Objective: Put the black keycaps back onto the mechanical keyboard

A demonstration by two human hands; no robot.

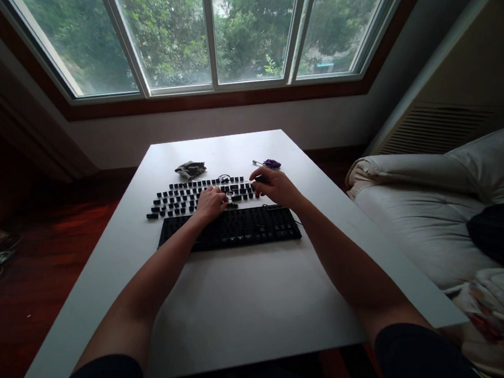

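Observation:
Rows of loose black keycaps lie spread on the white table. A black keyboard lies just in front of them, on the side nearer to me. My left hand rests low among the keycaps, at the keyboard's far edge. Its fingers are curled together, and what they hold, if anything, is too small to make out. Over the right end of the rows is my right hand, with thumb and index finger bent and apart. A dark patch shows between those fingers; whether it is a keycap or shadow is unclear.
Behind the rows lie a crumpled dark cloth or bag, a small coiled cable and a purple brush-like item with a thin stick. A pale sofa stands to the right. Windows are ahead.

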